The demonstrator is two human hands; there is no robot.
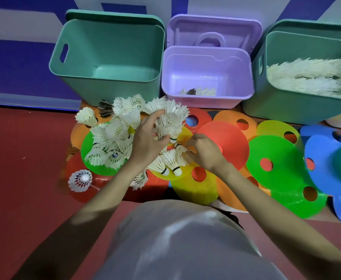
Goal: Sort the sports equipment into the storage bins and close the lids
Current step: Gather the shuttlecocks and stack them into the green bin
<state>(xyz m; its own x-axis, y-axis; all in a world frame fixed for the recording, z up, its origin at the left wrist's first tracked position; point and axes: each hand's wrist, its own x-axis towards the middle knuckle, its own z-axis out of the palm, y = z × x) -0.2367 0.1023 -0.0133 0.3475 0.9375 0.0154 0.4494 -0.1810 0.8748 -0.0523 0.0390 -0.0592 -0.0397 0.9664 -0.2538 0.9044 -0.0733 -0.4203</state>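
My left hand (147, 138) grips a bunch of white feather shuttlecocks (169, 118) above the pile. My right hand (203, 151) pinches another white shuttlecock (180, 148) lying on a yellow disc cone (185, 174). More loose shuttlecocks (111, 142) lie heaped on a green disc cone (87, 146). Behind stand three open bins: an empty left green bin (105, 57), a purple bin (208, 77) with a few shuttlecocks at its bottom, and a right green bin (306, 77) holding rows of white shuttlecocks.
Flat disc cones in red (226, 138), orange, green (276, 158), yellow and blue (327, 158) overlap across the red floor in front of the bins. A plastic shuttlecock (80, 180) lies alone at the left. The purple lid (214, 31) leans behind its bin.
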